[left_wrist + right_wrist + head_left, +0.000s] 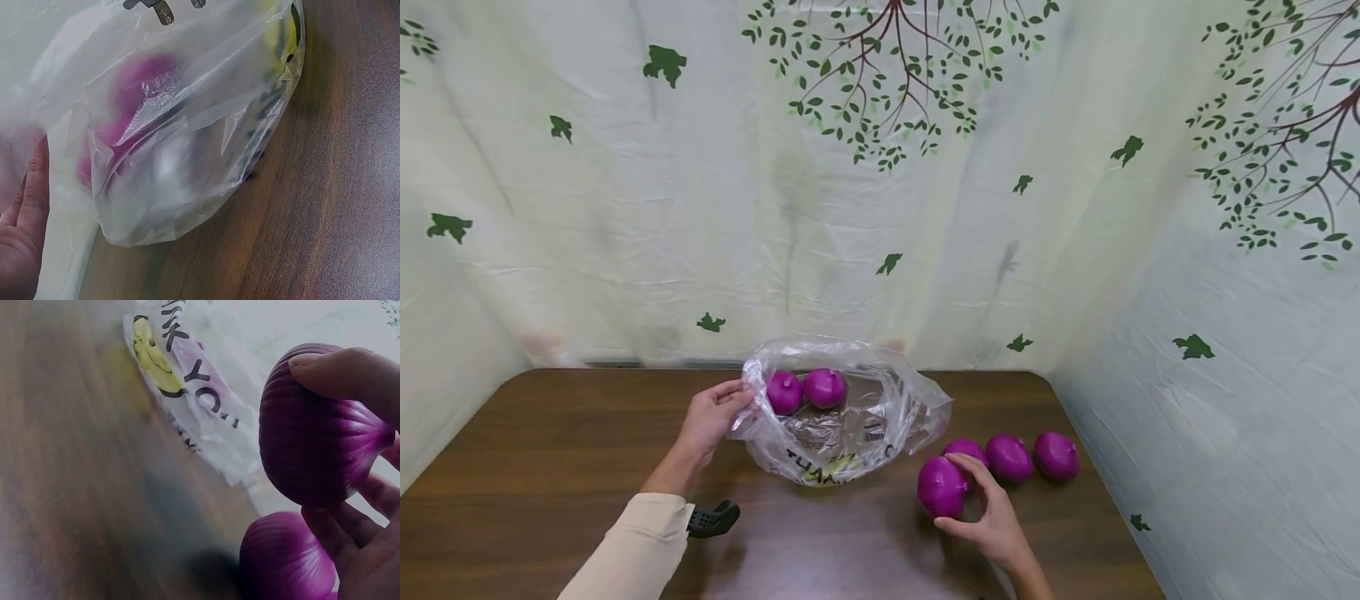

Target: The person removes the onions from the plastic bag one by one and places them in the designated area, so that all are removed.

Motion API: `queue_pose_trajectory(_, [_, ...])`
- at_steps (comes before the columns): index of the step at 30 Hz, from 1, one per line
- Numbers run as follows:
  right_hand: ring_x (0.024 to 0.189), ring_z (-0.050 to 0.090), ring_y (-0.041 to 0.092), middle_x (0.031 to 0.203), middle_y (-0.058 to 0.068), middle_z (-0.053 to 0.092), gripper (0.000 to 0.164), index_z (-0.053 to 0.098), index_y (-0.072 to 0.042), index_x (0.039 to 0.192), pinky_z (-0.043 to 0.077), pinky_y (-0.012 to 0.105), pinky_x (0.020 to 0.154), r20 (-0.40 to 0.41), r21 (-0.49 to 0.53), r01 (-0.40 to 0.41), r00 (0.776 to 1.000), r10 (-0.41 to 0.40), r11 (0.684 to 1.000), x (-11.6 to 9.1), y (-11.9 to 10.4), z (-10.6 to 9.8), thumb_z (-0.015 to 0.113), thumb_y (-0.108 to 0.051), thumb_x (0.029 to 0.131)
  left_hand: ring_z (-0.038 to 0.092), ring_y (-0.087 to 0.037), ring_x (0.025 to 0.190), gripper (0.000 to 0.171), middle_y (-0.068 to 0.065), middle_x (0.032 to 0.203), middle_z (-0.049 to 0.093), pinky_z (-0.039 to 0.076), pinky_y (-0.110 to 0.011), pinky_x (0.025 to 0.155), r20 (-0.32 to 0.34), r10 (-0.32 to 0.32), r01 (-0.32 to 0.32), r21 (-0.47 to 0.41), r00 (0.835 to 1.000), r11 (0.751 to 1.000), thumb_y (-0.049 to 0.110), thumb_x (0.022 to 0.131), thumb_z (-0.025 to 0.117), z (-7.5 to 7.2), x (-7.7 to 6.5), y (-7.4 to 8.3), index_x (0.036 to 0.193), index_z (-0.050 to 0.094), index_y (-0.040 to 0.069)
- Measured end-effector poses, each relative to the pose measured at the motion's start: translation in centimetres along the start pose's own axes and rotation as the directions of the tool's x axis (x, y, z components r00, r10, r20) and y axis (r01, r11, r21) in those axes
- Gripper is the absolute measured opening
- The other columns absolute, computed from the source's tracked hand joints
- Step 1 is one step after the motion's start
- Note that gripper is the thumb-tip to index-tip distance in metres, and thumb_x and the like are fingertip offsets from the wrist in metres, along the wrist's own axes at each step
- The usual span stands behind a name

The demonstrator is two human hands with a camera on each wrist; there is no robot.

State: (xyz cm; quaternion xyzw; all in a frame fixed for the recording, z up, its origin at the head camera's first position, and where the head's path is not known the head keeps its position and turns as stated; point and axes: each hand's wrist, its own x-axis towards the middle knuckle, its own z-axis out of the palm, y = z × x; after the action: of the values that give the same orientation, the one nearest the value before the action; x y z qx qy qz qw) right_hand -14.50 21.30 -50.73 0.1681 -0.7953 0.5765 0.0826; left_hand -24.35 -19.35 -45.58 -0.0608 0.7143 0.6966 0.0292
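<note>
A clear plastic bag [850, 475] with black lettering and a yellow print lies on the table, its mouth spread wide. Two purple onions [824, 388] rest together inside at its left; through the plastic in the left wrist view they are a blurred purple shape [134, 81]. At the bag's left rim my left hand [711, 421] pinches the plastic. My right hand [988, 517] grips another onion [942, 487] between thumb and fingers, right of the bag. Seen from the right wrist, this onion [319, 437] has a ribbed surface and a pointed end.
Three more onions [1009, 458] sit in a row on the brown wooden table [820, 550], behind and right of the held one. A pale curtain [625, 208] printed with leaves and branches hangs behind the table and along its sides.
</note>
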Motion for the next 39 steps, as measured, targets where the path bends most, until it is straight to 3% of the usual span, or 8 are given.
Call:
queue_pose_trajectory(5, [0.119, 0.05, 0.002, 0.131, 0.017, 0.053, 0.077, 0.056, -0.007, 0.13, 0.041, 0.018, 0.097, -0.012, -0.049, 0.009, 1.0, -0.009, 0.999, -0.7, 0.4, -0.1, 0.09, -0.006, 0.061, 0.062, 0.001, 0.077, 0.051, 0.013, 0.085, 0.064, 0.053, -0.016, 0.072, -0.001, -0.005, 0.005, -0.003, 1.0, 1.0, 0.016, 0.098, 0.057, 0.1, 0.0, 0.0, 0.136, 0.041, -0.013])
queue_pose_trajectory(14, [0.119, 0.049, 0.007, 0.129, 0.007, 0.057, 0.077, 0.057, -0.01, 0.129, 0.047, 0.027, 0.093, 0.017, -0.188, 0.048, 0.999, -0.045, 0.981, -1.3, 1.1, -0.1, 0.092, -0.016, 0.06, 0.063, 0.001, 0.075, 0.052, 0.013, 0.083, 0.064, 0.053, -0.016, 0.07, -0.002, 0.0, 0.0, -0.022, 1.0, 1.0, 0.013, 0.097, 0.058, -0.1, -0.2, 0.0, 0.136, 0.039, -0.015])
queue_pose_trajectory(21, [0.11, 0.057, 0.02, 0.121, 0.016, 0.06, 0.077, 0.059, 0.002, 0.123, 0.05, 0.028, 0.087, 0.014, -0.251, 0.117, 0.993, -0.117, 0.961, -1.4, -1.8, 0.4, 0.091, 0.002, 0.053, 0.062, 0.002, 0.077, 0.053, 0.013, 0.085, 0.064, 0.052, -0.016, 0.071, -0.002, -0.007, 0.007, 0.0, 1.0, 1.0, 0.017, 0.097, 0.058, -0.1, -0.1, 0.1, 0.137, 0.04, -0.013])
queue_pose_trajectory(25, [0.11, 0.058, 0.025, 0.121, 0.017, 0.06, 0.076, 0.059, 0.002, 0.122, 0.049, 0.026, 0.089, 0.023, -0.278, 0.135, 0.991, -0.134, 0.951, -1.7, -2.5, 0.5, 0.091, 0.003, 0.053, 0.062, 0.002, 0.076, 0.053, 0.014, 0.084, 0.064, 0.052, -0.016, 0.071, -0.001, -0.007, 0.007, 0.001, 1.0, 1.0, 0.018, 0.097, 0.058, 0.0, 0.0, 0.0, 0.136, 0.04, -0.013])
queue_pose_trajectory(33, [0.109, 0.058, 0.023, 0.122, 0.014, 0.061, 0.078, 0.06, -0.005, 0.123, 0.051, 0.031, 0.082, -0.005, -0.293, 0.035, 0.999, -0.038, 0.955, -2.3, -1.0, 0.7, 0.091, 0.001, 0.052, 0.063, 0.002, 0.075, 0.053, 0.014, 0.083, 0.064, 0.053, -0.016, 0.07, 0.006, -0.003, 0.003, -0.024, 1.0, 1.0, 0.014, 0.098, 0.057, 0.2, 0.0, -0.3, 0.138, 0.038, -0.014])
queue_pose_trajectory(39, [0.112, 0.056, 0.018, 0.125, 0.001, 0.06, 0.08, 0.06, -0.01, 0.125, 0.05, 0.031, 0.086, -0.034, -0.292, -0.036, 0.999, 0.028, 0.956, -2.7, 1.3, 0.5, 0.094, -0.007, 0.052, 0.064, 0.001, 0.074, 0.053, 0.013, 0.083, 0.065, 0.053, -0.016, 0.07, 0.006, 0.002, -0.001, -0.041, 1.0, 0.999, 0.013, 0.098, 0.057, 0.3, -0.1, -0.4, 0.137, 0.037, -0.015])
